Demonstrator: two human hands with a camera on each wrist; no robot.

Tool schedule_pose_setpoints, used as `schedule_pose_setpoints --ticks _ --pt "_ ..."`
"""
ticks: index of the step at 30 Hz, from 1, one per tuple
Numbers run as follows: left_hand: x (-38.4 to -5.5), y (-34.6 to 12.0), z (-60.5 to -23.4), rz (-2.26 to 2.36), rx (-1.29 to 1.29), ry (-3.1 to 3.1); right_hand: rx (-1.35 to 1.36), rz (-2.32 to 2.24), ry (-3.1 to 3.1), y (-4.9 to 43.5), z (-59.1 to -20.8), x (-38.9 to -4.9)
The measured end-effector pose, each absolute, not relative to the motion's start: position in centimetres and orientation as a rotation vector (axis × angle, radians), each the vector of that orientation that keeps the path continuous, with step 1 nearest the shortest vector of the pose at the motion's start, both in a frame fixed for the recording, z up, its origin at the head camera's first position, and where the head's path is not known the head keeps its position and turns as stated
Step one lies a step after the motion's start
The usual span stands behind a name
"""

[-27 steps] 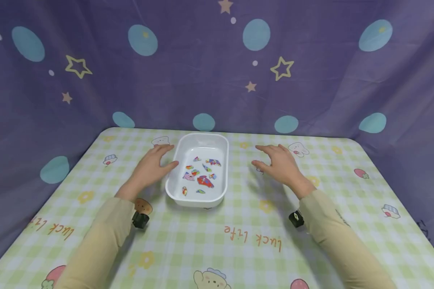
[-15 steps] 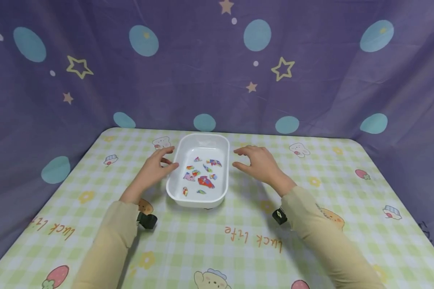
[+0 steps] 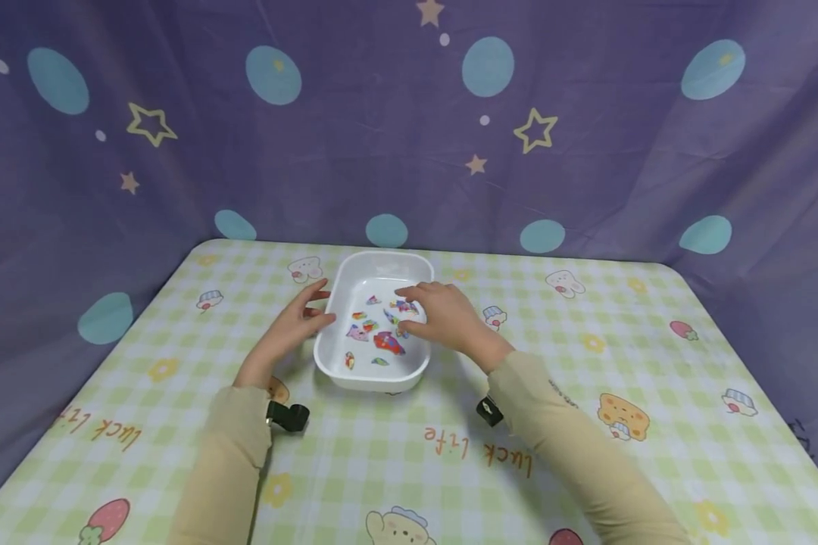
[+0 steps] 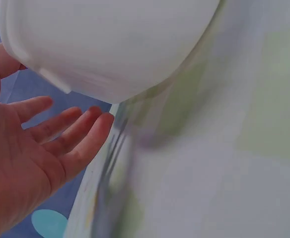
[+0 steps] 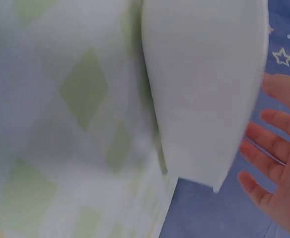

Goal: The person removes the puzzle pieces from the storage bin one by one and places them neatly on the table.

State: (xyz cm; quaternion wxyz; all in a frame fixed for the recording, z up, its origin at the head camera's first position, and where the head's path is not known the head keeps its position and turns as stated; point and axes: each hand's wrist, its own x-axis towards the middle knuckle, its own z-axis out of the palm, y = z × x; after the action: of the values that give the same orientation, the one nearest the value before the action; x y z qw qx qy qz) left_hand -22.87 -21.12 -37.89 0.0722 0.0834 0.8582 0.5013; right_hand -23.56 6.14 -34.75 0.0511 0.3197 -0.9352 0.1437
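Note:
A white rectangular tray (image 3: 388,382) stands on the table, with several small colourful printed pieces inside; the largest is a red piece (image 3: 388,343). My left hand (image 3: 289,325) is at the tray's left rim, thumb at the edge and the other fingers loosely bent outside. In the left wrist view those fingers (image 4: 88,144) hang beside the tray's outer wall, holding nothing. Over the tray's right side reaches my right hand (image 3: 446,318), thumb and fingers apart above the pieces, partly covering some of them. The right wrist view shows its fingers (image 5: 266,144) spread, with nothing seen between them.
A green and white checked tablecloth (image 3: 566,484) with cartoon prints covers the table. Behind the table's far edge hangs a purple curtain (image 3: 409,182) with stars and blue ovals. A small dark wrist camera (image 3: 288,416) sits under the left cuff, another camera (image 3: 490,411) under the right.
My right hand has come leftward from beside the tray to over its right part. The left hand has stayed at the left rim, its forearm shifting slightly right. The tray has not visibly moved.

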Motion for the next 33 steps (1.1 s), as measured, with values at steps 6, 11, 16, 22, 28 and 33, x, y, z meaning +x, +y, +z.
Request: schedule_pose_setpoints --ticks 6,11,16,22,28,33 --pt "-23.0 -21.0 -38.8 1.613 0.270 2.534 1.023 0.319 -2.958 4.8 -35.0 -23.6" --pt "-23.1 -20.9 -39.0 1.682 0.248 2.501 1.022 0.229 -3.033 3.8 -35.1 -23.8" --pt "-23.1 -20.8 -39.3 1.707 0.211 2.474 1.037 0.114 -3.067 3.1 -35.4 -23.8" --pt "-22.8 -21.0 -39.7 1.709 0.205 2.452 1.046 -0.027 -3.100 2.0 -36.2 -23.5" --pt "-22.8 -21.1 -39.8 1.714 0.208 2.440 0.982 -0.066 -3.151 1.2 -36.6 -23.6" --pt "-22.9 -21.1 -39.6 1.749 0.226 2.407 0.962 -0.097 -3.169 0.9 -36.8 -23.8"
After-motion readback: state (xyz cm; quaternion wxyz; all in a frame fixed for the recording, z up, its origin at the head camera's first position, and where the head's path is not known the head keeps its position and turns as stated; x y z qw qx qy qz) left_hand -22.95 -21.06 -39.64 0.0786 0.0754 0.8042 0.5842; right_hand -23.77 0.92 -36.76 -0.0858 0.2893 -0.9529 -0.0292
